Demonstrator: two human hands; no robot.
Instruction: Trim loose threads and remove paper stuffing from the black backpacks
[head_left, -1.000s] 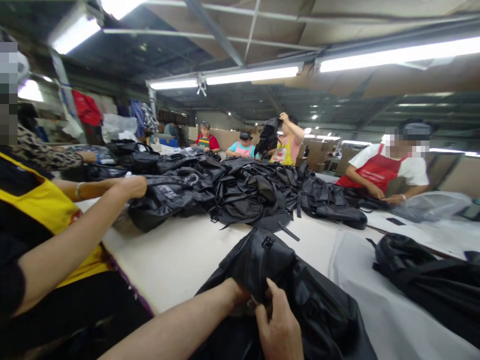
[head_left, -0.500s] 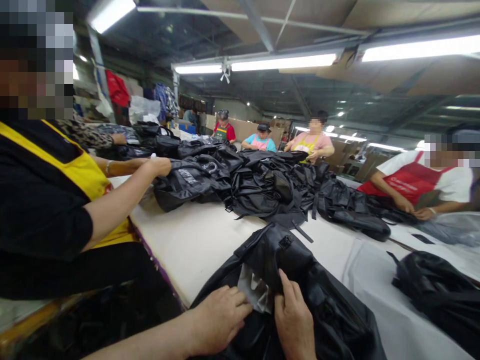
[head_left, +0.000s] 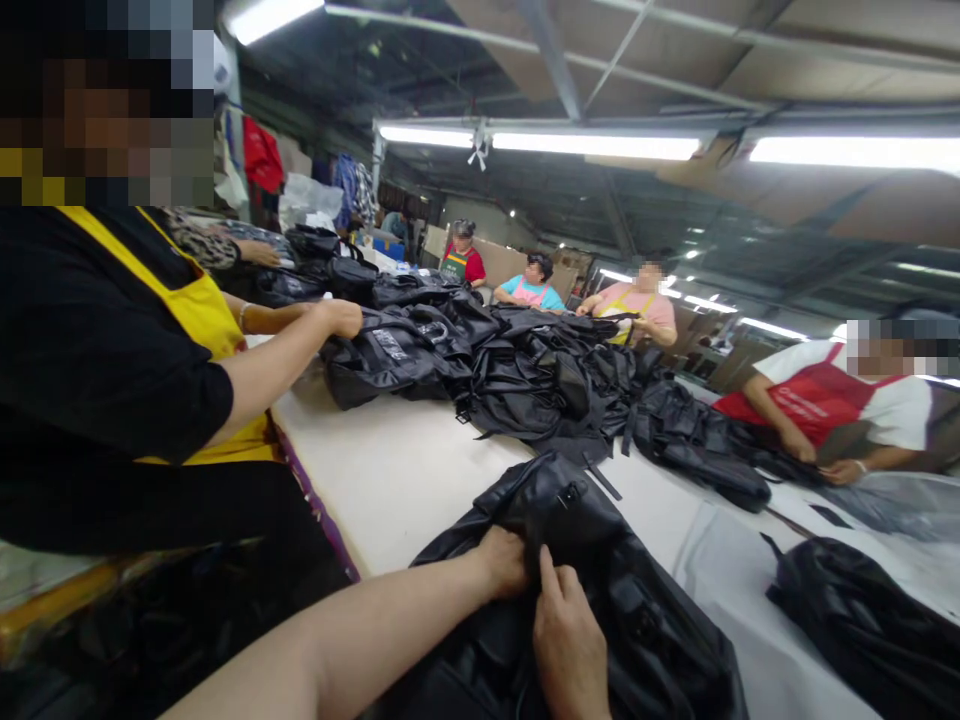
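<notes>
A shiny black backpack [head_left: 637,600] lies in front of me at the near edge of the white table, with a small buckle [head_left: 568,497] near its top. My left hand [head_left: 504,562] reaches into the bag's opening up to about the knuckles, so its fingers are hidden. Beside it, my right hand [head_left: 570,630] grips the edge of the opening, index finger extended along the black material and the other fingers curled. Whatever is inside the bag is out of sight.
A heap of black bags [head_left: 540,380] covers the middle of the white table [head_left: 397,480]. Another black bag [head_left: 862,610] lies at right on a pale sheet [head_left: 750,590]. A co-worker in a yellow apron [head_left: 195,320] handles a bag close on my left; several others work around the table.
My left hand has moved forward into the bag's opening, and the crumpled whitish sheet seen there is now hidden. My right hand stays at the opening's edge. The view has shifted slightly.
</notes>
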